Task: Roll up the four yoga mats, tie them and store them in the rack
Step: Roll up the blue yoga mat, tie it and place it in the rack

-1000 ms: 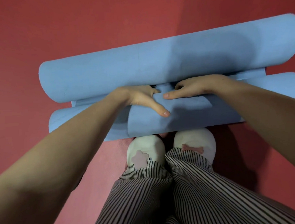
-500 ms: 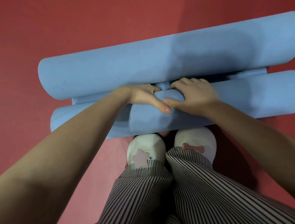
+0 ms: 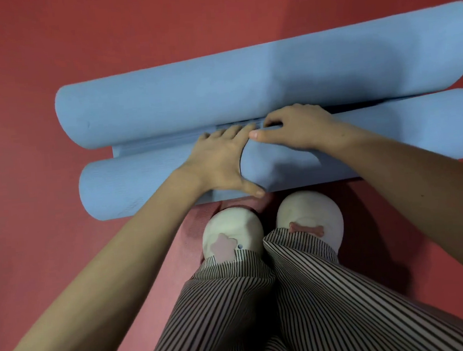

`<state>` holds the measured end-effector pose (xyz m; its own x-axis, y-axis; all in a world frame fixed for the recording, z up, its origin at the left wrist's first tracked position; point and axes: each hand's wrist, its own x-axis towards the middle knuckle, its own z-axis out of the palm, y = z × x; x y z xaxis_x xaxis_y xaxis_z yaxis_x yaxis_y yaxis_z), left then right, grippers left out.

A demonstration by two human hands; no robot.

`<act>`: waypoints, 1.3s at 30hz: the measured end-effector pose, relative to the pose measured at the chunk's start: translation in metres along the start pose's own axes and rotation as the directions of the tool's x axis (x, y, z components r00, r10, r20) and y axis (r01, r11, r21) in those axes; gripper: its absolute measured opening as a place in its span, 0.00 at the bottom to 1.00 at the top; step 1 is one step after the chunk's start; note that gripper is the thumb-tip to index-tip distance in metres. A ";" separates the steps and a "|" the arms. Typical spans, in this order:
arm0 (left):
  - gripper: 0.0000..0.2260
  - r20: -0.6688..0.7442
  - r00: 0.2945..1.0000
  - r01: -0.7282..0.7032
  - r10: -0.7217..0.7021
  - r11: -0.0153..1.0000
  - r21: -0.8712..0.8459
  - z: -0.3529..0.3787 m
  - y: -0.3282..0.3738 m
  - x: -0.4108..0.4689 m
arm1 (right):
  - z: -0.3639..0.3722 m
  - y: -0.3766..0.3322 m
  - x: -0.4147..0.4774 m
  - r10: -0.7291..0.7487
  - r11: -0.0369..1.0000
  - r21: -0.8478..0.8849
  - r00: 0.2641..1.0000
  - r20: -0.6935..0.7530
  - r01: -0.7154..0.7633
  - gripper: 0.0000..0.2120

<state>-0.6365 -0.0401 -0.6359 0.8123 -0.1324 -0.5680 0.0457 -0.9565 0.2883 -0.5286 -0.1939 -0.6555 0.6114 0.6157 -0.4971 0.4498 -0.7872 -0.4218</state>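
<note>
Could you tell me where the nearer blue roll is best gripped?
Likely its middle, from above: the nearer roll lies long and level on the floor, so the left hand and right hand spread over its top would keep it even.

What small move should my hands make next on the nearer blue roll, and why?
Probably roll the nearer, thinner blue foam mat roll slightly further toward the thicker blue foam roll. A flat blue strip of mat shows between them, so rolling looks unfinished. Your left hand presses flat on the nearer roll and your right hand curls over its top, placed to push.
</note>
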 end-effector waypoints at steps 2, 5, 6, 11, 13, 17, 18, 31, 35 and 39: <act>0.50 -0.043 0.999 0.022 -0.022 1.000 -0.006 0.001 0.000 0.003 | 0.001 0.000 0.000 -0.008 1.000 -0.015 1.000 -0.026 0.008 0.26; 0.48 -0.032 0.999 0.039 -0.040 0.999 -0.031 -0.005 -0.004 0.010 | -0.001 -0.004 0.003 -0.054 0.995 -0.089 0.995 -0.087 0.046 0.26; 0.48 -0.010 0.999 0.039 -0.040 0.999 -0.036 -0.007 -0.005 0.012 | -0.003 -0.005 0.004 -0.066 0.992 -0.114 0.990 -0.122 0.052 0.25; 0.43 0.126 0.992 0.044 -0.026 0.988 -0.147 -0.028 -0.017 0.028 | -0.004 -0.006 0.006 -0.051 0.989 -0.148 0.954 -0.295 0.008 0.18; 0.42 0.174 0.985 0.051 -0.013 0.975 -0.217 -0.035 -0.020 0.033 | -0.003 -0.005 0.001 -0.082 0.987 -0.158 0.948 -0.307 0.034 0.20; 0.44 0.200 0.980 0.056 0.006 0.951 -0.304 -0.041 -0.024 0.037 | 0.001 -0.004 -0.020 -0.115 0.987 -0.139 0.949 -0.293 0.077 0.38; 0.44 0.199 0.980 0.057 0.007 0.948 -0.313 -0.040 -0.024 0.036 | 0.001 -0.003 -0.024 -0.118 0.983 -0.168 0.964 -0.240 0.078 0.43; 0.56 -0.048 0.999 0.017 -0.015 0.999 0.036 -0.022 -0.019 0.017 | -0.018 0.001 0.006 -0.048 0.984 -0.172 0.998 -0.050 0.039 0.41; 0.52 -0.035 0.999 0.025 -0.025 1.000 0.011 -0.029 -0.019 0.022 | -0.024 0.000 0.011 -0.026 0.981 -0.191 1.000 -0.006 0.024 0.39; 0.47 -0.044 0.999 0.023 -0.023 1.000 -0.002 -0.033 -0.019 0.027 | -0.030 -0.001 0.013 0.004 0.980 -0.200 0.999 0.046 0.005 0.39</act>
<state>-0.5958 -0.0174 -0.6311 0.8360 -0.0989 -0.5397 0.0651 -0.9588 0.2766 -0.5012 -0.1860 -0.6389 0.5828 0.6136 -0.5328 0.5744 -0.7748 -0.2641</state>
